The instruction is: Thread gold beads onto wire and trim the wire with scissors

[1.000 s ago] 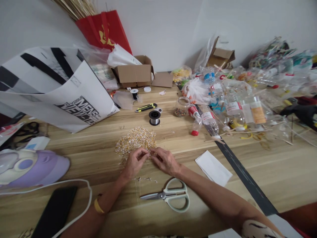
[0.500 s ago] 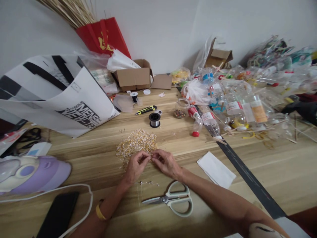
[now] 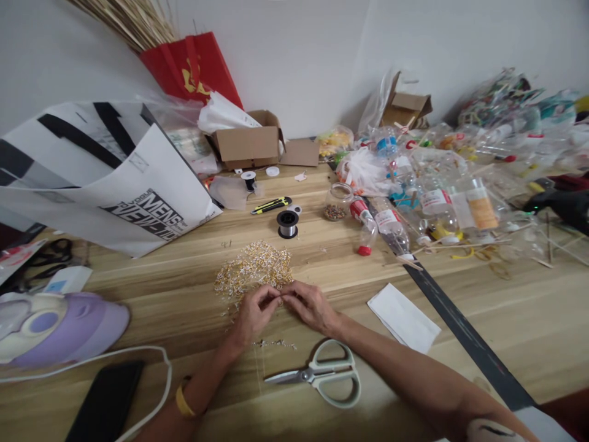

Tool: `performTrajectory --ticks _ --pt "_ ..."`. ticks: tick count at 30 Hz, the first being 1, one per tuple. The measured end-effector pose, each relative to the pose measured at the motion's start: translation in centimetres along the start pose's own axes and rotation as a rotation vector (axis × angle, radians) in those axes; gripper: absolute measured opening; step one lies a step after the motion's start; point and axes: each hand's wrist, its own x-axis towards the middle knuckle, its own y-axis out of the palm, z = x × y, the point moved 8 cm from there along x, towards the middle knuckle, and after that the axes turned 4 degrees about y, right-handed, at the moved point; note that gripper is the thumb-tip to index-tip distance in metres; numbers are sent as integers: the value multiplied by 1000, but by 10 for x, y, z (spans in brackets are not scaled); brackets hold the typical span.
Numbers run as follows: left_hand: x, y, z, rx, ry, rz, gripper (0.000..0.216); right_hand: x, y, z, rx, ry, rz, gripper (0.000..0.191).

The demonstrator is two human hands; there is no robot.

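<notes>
both hands have slid slightly nearer the body since the earlier frame, and their fingertips have drawn closer together. the left hand (image 3: 253,312) and the right hand (image 3: 310,304) meet fingertip to fingertip at the near edge of the pile of gold beaded pieces (image 3: 254,270), each pinched shut on a tiny bit of that pile; the bit itself is too small to make out. the pile lies on the wooden table (image 3: 506,319) just beyond the hands, spreading up and to the left of them. a short beaded strand (image 3: 275,344) lies on the wood just below the left hand. the scissors (image 3: 322,374) lie shut beside the right forearm. a white paper slip (image 3: 404,317) sits to the right, next to a long dark strip (image 3: 464,331). beyond the pile stand a wire spool (image 3: 288,223), a yellow utility knife (image 3: 271,204) and a small jar of beads (image 3: 337,201). a printed white bag (image 3: 115,178) lies at the far left.
</notes>
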Motion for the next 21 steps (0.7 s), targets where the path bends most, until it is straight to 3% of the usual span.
performTrajectory --ticks 11,21 --pt "-1 6 -6 -144 -122 56 12 -4 -3 -3 -125 -14 -46 14" --pt "2 6 -13 -250 -202 147 17 -4 -1 5 -92 -57 -29 12"
